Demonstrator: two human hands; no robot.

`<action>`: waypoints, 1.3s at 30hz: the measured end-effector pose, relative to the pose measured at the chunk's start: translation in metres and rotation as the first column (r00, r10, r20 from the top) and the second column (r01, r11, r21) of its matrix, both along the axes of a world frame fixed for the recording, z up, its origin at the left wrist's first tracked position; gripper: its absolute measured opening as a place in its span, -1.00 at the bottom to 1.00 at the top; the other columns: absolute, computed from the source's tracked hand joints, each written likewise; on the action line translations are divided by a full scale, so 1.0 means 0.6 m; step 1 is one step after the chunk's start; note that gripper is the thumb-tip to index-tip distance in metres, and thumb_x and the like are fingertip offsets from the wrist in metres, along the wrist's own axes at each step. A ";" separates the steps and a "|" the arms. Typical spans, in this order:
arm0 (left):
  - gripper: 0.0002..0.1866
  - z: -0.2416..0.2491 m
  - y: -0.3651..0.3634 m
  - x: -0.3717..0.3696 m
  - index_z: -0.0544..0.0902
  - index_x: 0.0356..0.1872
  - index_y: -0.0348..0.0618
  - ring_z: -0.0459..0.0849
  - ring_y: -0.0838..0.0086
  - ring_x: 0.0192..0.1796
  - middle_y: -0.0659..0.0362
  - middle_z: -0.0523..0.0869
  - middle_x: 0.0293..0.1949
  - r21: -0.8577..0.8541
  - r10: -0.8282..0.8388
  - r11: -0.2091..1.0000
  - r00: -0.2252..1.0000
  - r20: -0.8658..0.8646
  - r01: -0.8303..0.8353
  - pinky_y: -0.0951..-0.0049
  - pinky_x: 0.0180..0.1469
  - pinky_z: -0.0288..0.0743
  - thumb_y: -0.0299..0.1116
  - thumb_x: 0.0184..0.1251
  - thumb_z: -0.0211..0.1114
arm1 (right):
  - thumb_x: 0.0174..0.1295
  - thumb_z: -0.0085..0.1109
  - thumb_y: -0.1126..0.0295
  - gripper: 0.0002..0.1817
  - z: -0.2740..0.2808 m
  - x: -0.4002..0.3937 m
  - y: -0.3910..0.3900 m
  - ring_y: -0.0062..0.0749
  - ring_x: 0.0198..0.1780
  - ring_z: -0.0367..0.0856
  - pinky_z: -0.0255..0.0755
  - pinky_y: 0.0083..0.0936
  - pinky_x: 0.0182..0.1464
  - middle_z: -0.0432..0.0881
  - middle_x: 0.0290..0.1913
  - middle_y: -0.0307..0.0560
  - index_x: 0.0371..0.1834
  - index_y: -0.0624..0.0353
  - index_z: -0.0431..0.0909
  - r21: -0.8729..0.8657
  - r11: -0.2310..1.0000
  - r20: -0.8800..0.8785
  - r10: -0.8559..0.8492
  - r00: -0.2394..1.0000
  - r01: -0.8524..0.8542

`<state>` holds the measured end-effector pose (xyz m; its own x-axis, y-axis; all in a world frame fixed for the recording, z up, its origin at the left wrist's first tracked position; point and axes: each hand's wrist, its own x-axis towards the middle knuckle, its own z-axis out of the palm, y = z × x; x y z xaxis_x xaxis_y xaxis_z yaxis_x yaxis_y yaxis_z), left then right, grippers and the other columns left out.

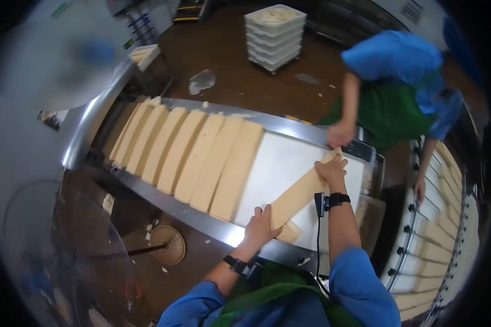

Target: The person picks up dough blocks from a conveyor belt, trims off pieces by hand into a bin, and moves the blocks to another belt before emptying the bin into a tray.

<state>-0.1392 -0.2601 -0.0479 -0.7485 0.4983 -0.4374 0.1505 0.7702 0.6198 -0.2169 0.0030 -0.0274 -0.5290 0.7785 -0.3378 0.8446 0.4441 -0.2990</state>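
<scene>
A long pale yellow slab that looks like dough (299,197) lies slantwise over the white conveyor belt (281,158), between my two hands. My left hand (261,228) grips its near end, fingers against the side. Round the far end, my right hand (331,168) has its thumb and fingers closed. Beneath the near end, a second pale piece (290,233) sticks out. To the left, several similar slabs (237,169) stand side by side across the belt. A co-worker's hand (341,134) is close to the slab's far end, blurred by motion.
The co-worker in blue and green (398,71) stands at the far right, with another hand over a rack of pale strips (433,234). Stacked white crates (275,38) stand on the brown floor behind. A fan (93,253) is at the lower left. Metal rails (294,128) edge the belt.
</scene>
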 end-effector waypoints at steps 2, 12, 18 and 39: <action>-0.06 0.003 0.034 0.010 0.08 0.33 -0.17 0.56 -0.15 -0.05 -0.34 0.26 0.16 -0.061 -0.083 0.995 0.996 -0.019 0.082 0.06 -0.08 0.53 -0.02 -0.03 0.38 | -0.11 0.27 -0.10 0.06 -0.044 0.067 0.080 0.21 0.36 0.10 0.15 -0.08 0.31 -0.11 0.40 0.32 0.35 0.36 -0.01 0.073 0.990 -0.052 -0.119 0.992 0.123; -0.25 0.032 0.249 0.138 0.28 0.20 -0.19 0.41 -0.14 0.06 -0.28 0.21 0.14 0.321 -0.141 0.900 0.893 -0.427 0.295 0.11 0.10 0.38 -0.46 -0.13 0.40 | -0.10 0.32 0.16 -0.10 -0.006 0.435 0.210 0.27 0.35 0.00 0.18 -0.12 0.29 0.08 0.24 0.39 0.21 0.38 0.00 -0.107 0.781 -0.627 -0.533 0.568 0.615; -0.32 0.103 0.374 0.305 0.43 0.13 -0.16 0.36 -0.09 0.19 -0.20 0.14 0.24 0.417 -0.325 0.597 0.682 -0.656 0.685 0.15 0.15 0.37 -0.42 -0.12 0.49 | 0.01 0.21 0.15 -0.30 0.099 0.777 0.269 0.22 0.13 0.38 0.30 -0.11 0.17 0.33 0.08 0.40 0.10 0.44 0.21 -0.052 0.518 -0.672 -0.650 0.354 0.854; -0.45 0.134 0.597 0.587 0.31 0.19 -0.23 0.32 -0.10 0.21 -0.22 0.21 0.21 0.533 -0.818 0.096 0.372 -0.440 0.841 0.15 0.23 0.27 -0.54 0.08 0.11 | 0.05 0.17 0.36 -0.79 0.078 0.993 0.276 0.00 0.07 0.43 0.22 -0.16 0.16 0.47 0.04 0.06 -0.26 0.18 0.48 0.327 0.880 -0.740 0.012 0.672 0.345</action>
